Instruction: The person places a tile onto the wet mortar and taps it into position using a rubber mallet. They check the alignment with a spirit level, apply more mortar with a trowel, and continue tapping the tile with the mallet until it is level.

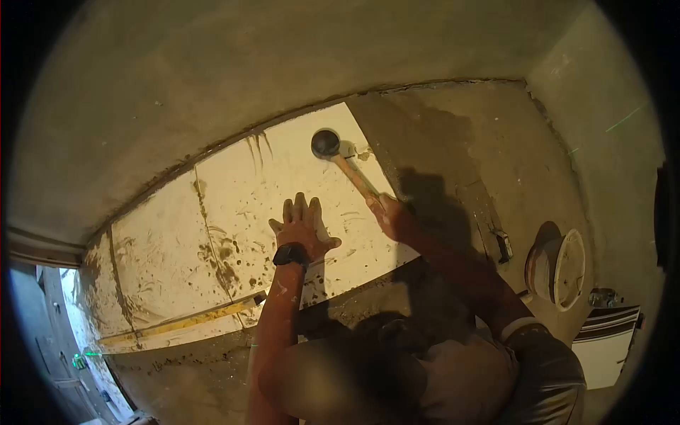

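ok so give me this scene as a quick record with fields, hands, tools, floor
left hand: open, palm flat on the white tile, watch on the wrist
right hand: shut round the wooden handle of the mallet
mallet head: black, at the same tile's far corner; touching or just above, cannot tell
floor: smeared tiles on the left, grey bed on the right
bucket: far right, on the grey bed
yellow bar: along the tiles' near edge
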A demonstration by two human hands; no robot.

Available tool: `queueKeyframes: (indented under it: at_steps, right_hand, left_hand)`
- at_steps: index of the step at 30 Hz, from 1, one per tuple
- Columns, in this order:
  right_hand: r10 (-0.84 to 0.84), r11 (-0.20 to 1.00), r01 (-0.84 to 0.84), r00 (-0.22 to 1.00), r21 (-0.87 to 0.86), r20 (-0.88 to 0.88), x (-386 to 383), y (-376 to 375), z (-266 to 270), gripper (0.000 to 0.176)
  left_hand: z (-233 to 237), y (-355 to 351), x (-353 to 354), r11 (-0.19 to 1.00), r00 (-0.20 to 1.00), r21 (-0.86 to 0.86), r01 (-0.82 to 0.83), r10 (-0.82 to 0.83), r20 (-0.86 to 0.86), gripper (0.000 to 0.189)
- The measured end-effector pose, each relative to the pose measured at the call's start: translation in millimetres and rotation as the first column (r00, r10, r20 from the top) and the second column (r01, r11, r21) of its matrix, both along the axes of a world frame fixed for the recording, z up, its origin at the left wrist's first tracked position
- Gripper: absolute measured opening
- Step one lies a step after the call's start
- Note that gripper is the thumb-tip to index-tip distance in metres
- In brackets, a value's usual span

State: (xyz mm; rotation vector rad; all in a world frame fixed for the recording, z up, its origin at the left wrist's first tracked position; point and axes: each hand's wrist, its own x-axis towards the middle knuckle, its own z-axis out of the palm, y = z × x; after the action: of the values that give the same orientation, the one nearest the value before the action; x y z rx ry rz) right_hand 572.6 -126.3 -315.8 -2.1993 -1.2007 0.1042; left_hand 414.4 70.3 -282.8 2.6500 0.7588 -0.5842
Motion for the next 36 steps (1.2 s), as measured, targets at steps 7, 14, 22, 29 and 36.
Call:
queueKeyframes:
  at_steps: [7, 14, 22, 29, 36]
  right_hand:
    - [-0.114, 0.987, 0.093, 0.980, -0.130, -0.164, -4, 22, 8, 0.043]
    - [-0.146, 0.957, 0.063, 0.948, -0.283, -0.281, 20, 37, 21, 0.058]
    - [-0.068, 0.965, 0.209, 0.782, 0.159, -0.619, 29, 38, 56, 0.028]
    - [-0.214, 0.843, 0.062, 0.950, 0.534, 0.227, 59, 39, -25, 0.041]
    - [-0.236, 0.958, 0.185, 0.944, -0.221, -0.232, 49, 36, 4, 0.047]
  left_hand:
    - [3, 0, 0, 1.000, 1.000, -0.009, 0.002, -0.003, -0.031, 0.120]
    - [1, -1, 1, 1.000, 0.999, 0.000, -0.009, 0.009, -0.037, 0.120]
    - [7, -3, 0, 0.999, 0.999, 0.000, -0.034, 0.034, -0.015, 0.122]
    - [10, -5, 0, 0.999, 0.999, 0.007, -0.034, 0.034, 0.001, 0.120]
    - [9, 0, 2, 0.999, 0.999, -0.025, -0.042, 0.042, 0.013, 0.121]
